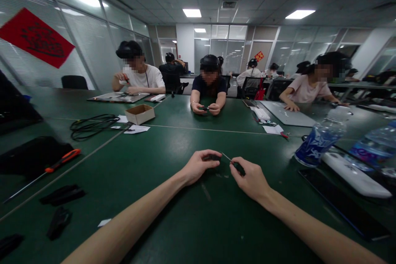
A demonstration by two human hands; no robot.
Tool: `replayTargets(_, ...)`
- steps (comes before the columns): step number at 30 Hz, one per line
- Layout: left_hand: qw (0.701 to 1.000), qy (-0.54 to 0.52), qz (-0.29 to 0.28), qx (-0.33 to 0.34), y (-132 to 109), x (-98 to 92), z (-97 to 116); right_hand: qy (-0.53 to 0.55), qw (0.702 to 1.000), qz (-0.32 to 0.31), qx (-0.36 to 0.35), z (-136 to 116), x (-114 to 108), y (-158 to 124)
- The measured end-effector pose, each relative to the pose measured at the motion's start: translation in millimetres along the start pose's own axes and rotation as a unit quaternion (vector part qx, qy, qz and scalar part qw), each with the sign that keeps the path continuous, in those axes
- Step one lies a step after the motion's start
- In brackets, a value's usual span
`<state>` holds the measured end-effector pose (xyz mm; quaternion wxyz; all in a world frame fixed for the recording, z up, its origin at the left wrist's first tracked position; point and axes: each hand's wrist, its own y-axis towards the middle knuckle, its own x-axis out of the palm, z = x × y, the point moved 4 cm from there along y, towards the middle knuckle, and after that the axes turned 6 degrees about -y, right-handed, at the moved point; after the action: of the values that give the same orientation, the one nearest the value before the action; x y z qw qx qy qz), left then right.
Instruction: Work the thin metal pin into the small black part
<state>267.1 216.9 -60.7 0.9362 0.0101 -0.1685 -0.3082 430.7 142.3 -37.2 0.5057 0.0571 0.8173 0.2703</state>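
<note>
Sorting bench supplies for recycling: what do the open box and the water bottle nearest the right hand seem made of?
The box looks like matte brown cardboard, judging by its dull, papery walls. The water bottle looks like thin clear plastic: glossy, see-through.

Bare slim left forearm (130, 220), bare slim right forearm (309, 220), bare left hand (198, 168), bare right hand (250, 180)

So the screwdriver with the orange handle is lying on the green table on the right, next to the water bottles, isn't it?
Not quite: the head view shows the orange-handled screwdriver on the left side of the green table, not the right. It lies nearer the person's left hand, away from the water bottles.
</note>
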Motion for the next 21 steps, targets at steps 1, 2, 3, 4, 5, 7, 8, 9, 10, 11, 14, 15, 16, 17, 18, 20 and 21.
replayTargets(1, 1.0, 0.0, 0.0, -0.001, 0.1, -0.3, -0.5, -0.004, 1.0, -0.002, 0.002, 0.8, 0.2, 0.3)
replayTargets(2, 1.0, 0.001, -0.001, -0.002, 0.3, -0.5, -0.8, -0.007, 1.0, -0.004, 0.004, 1.2, 0.5, 0.6)
replayTargets(3, 1.0, 0.001, -0.001, -0.001, 0.4, -0.5, -0.9, -0.008, 1.0, -0.008, 0.005, 1.0, 0.9, 0.7)
replayTargets(4, 1.0, -0.001, -0.003, -0.001, 0.5, -0.3, -0.8, -0.009, 1.0, -0.013, 0.004, 0.4, 1.4, 0.8)
replayTargets(5, 1.0, -0.006, -0.003, -0.001, 0.5, -0.1, -0.4, -0.01, 1.0, -0.016, 0.003, -0.2, 1.7, 0.7)
replayTargets(7, 1.0, -0.018, 0.0, -0.001, 0.3, 0.5, 1.2, -0.014, 1.0, -0.018, 0.003, -1.1, 1.9, 0.4)
replayTargets(8, 1.0, -0.024, 0.001, -0.004, 0.1, 0.8, 2.1, -0.016, 1.0, -0.019, 0.003, -1.2, 1.8, 0.2)
replayTargets(9, 0.999, -0.032, 0.001, -0.008, 0.0, 1.1, 2.9, -0.017, 1.0, -0.019, 0.002, -1.2, 2.0, -0.1)
replayTargets(10, 0.999, -0.043, 0.0, -0.012, -0.1, 1.4, 3.6, -0.017, 1.0, -0.02, 0.001, -1.0, 2.2, -0.3)
replayTargets(11, 0.998, -0.056, -0.001, -0.016, -0.1, 1.4, 4.2, -0.017, 1.0, -0.021, 0.0, -0.6, 2.5, -0.6)
replayTargets(14, 0.995, -0.097, 0.003, -0.019, 0.5, 0.2, 4.5, -0.017, 1.0, -0.024, -0.003, 0.6, 4.1, -1.3)
replayTargets(15, 0.994, -0.107, 0.006, -0.02, 0.7, -0.5, 4.1, -0.017, 1.0, -0.024, -0.003, 0.9, 4.6, -1.5)
replayTargets(16, 0.993, -0.117, 0.01, -0.022, 0.9, -1.2, 3.5, -0.018, 1.0, -0.024, -0.004, 1.1, 5.0, -1.6)
replayTargets(17, 0.992, -0.126, 0.014, -0.025, 1.0, -1.9, 2.9, -0.02, 1.0, -0.022, -0.004, 1.3, 5.2, -1.8)
replayTargets(18, 0.99, -0.135, 0.021, -0.026, 1.0, -2.6, 2.5, -0.022, 1.0, -0.02, -0.005, 1.4, 5.2, -1.9)
replayTargets(20, 0.988, -0.147, 0.037, -0.028, 0.8, -3.8, 2.1, -0.027, 0.999, -0.018, -0.007, 1.1, 4.9, -2.0)
replayTargets(21, 0.988, -0.147, 0.043, -0.029, 0.8, -4.0, 2.0, -0.028, 0.999, -0.019, -0.009, 0.8, 4.6, -2.1)
